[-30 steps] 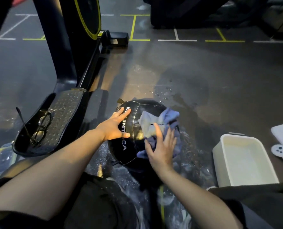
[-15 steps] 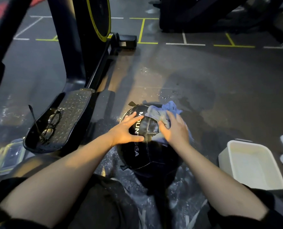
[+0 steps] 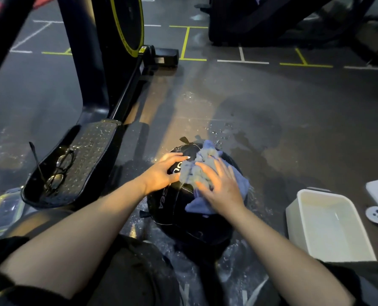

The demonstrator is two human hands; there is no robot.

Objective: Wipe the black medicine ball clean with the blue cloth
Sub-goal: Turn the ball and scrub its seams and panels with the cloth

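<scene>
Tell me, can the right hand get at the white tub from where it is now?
Probably yes. The right hand presses the blue cloth on the black medicine ball, and the white tub stands open on the floor on that same side, with nothing between them.

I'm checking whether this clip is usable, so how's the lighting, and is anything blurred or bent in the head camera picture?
Head view: dim overall, a warm patch lighting the left hand and the floor beyond the medicine ball; right hand on the blue cloth slightly motion-blurred; wet floor glints; wide-angle lens bends the edges.
</scene>
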